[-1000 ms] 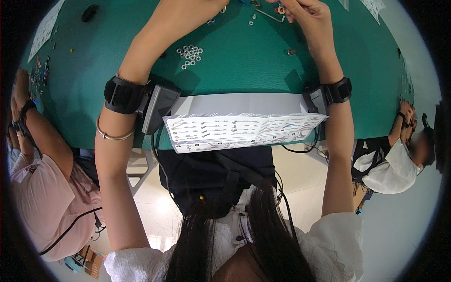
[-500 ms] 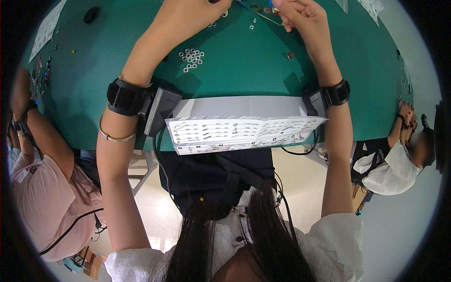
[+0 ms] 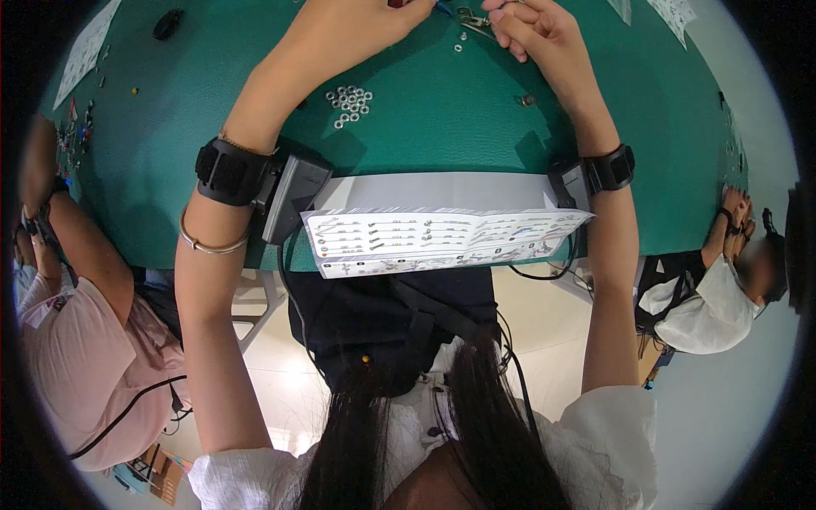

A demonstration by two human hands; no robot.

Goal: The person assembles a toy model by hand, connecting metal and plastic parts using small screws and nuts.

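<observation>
My left hand is at the top edge, its fingertips partly cut off. A bit of red shows at them, but I cannot make out what it belongs to. Across from it, my right hand has its fingers curled together around a small metal part, mostly covered. Between the hands lies a small blue piece. A thin silvery strip is close to the right fingertips. Below my left hand, several hex nuts form a cluster, and two loose nuts lie nearer the right hand.
A folded printed sheet stands at the near edge of the green table. A small brown part lies by my right wrist. Black straps with grey boxes sit on both forearms. People sit at left and right, with small parts at far left.
Blue that showed at my right fingers is gone from there; blue now shows between the hands. My right fingers have curled in more. The left hand has shifted slightly right.
</observation>
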